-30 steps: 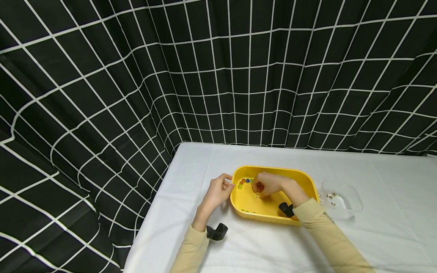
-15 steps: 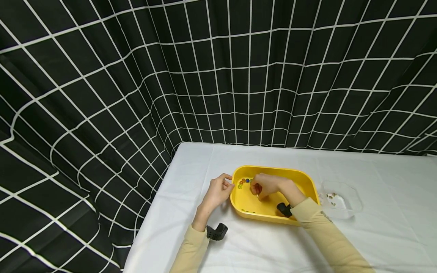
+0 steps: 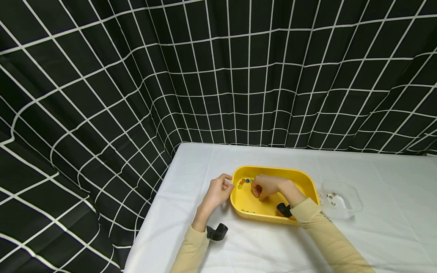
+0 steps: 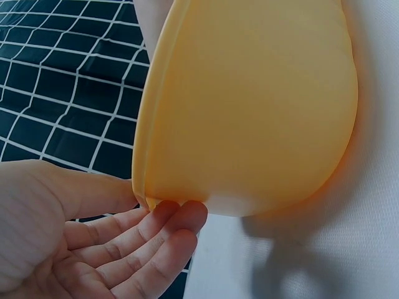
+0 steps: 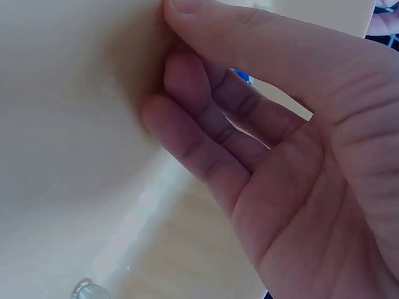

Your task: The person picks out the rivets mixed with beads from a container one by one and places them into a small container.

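A yellow plastic tub [image 3: 246, 214] stands on the white-clothed table. At its left end my left hand [image 3: 217, 190] pinches the rim, thumb at the edge and fingertips against the outer wall in the left wrist view. My right hand [image 3: 268, 185] is inside the tub, fingers curled down with the tips at the tub's floor; I cannot tell what lies between thumb and forefinger, as those tips are out of frame. A curved row of glass marbles [image 3: 244, 181], orange, yellow-green, blue and green, lies by the far left corner, just left of the right hand.
More greenish marbles [image 3: 247, 211] lie along the tub's near wall. A clear plastic container [image 3: 355, 199] with several small gold pieces [image 3: 331, 196] stands close by the tub's right end. A black curtain [image 3: 218, 76] with white grid lines hangs behind the table.
A small gold piece seen beneath the right hand's fingertips earlier is now hidden. The right hand shifts slightly within the tub; the left hand stays at the rim.
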Tool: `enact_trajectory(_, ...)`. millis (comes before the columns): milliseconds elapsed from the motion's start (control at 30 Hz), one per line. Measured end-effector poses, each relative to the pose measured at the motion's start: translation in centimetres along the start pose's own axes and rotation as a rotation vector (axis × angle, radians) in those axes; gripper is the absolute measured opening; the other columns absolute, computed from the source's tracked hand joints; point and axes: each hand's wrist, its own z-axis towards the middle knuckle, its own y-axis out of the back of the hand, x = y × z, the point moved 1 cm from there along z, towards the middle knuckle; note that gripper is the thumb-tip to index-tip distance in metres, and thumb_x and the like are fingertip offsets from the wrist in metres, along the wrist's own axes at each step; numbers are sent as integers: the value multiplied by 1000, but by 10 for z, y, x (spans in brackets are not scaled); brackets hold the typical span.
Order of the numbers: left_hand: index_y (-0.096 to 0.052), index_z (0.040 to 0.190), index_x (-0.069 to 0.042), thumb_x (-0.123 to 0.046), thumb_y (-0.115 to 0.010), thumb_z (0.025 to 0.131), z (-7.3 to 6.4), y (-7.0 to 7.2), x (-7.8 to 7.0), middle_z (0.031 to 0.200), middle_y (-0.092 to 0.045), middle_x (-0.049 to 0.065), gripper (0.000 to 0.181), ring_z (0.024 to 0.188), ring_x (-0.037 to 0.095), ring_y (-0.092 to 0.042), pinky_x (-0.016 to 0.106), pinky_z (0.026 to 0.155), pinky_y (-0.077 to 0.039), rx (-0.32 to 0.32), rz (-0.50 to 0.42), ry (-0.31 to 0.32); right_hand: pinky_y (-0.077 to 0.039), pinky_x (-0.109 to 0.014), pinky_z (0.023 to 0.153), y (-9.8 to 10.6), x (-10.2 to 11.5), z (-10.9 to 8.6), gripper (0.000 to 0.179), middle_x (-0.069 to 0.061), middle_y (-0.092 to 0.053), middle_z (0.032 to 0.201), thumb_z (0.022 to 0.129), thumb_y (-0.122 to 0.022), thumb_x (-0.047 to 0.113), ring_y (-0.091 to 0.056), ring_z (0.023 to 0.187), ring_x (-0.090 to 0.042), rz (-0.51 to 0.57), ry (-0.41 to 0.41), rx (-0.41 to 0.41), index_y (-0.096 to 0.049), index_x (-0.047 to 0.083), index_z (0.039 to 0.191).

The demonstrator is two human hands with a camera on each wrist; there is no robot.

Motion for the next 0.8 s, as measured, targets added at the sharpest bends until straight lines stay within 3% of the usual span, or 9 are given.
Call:
enact_trajectory(400, -57, 113, 5, -8, -59, 90, 0, -1, 1, 78, -59, 5, 26, 62, 10, -54, 21, 53, -47, 2, -6, -4, -35, -19, 55, 1, -3, -4, 16, 3, -50, 62, 70, -68, -10, -43, 59, -7, -9, 0, 13, -60, 4, 68)
enact_trajectory(800, -57, 112, 6, -7, -59, 90, -2, 0, -1, 80, -60, 7, 26, 65, 12, -56, 21, 55, -47, -5, -7, -8, -37, -19, 55, 11, -5, -19, 13, 2, -53, 63, 70, -72, -7, -44, 58, -7, -2, 5, -29, -62, 2, 70)
